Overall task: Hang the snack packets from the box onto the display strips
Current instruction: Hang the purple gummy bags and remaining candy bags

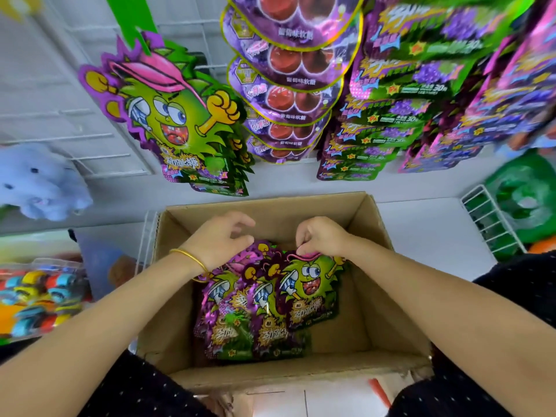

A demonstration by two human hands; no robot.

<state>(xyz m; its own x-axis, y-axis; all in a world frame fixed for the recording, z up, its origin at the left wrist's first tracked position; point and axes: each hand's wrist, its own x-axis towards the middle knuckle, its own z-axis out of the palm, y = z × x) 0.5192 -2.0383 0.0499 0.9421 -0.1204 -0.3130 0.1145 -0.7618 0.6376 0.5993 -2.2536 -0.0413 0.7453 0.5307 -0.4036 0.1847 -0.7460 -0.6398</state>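
Observation:
An open cardboard box [388, 299] stands below me with several green-and-purple monster snack packets [240, 323] lying inside. My right hand [322, 236] pinches the pink top edge of the uppermost packet [313, 284]. My left hand [222, 239], with a gold bangle on its wrist, hovers over the packets with loosely curled fingers and holds nothing. On the wall above, a bunch of the same monster packets [171, 115] hangs from a green display strip [129, 19].
Purple round sweet packets [288, 76] and grape packets [391, 109] hang to the right. A blue plush toy [39, 182] sits at left, coloured toys [39, 296] below it. A white wire basket [493, 221] with green items stands at right.

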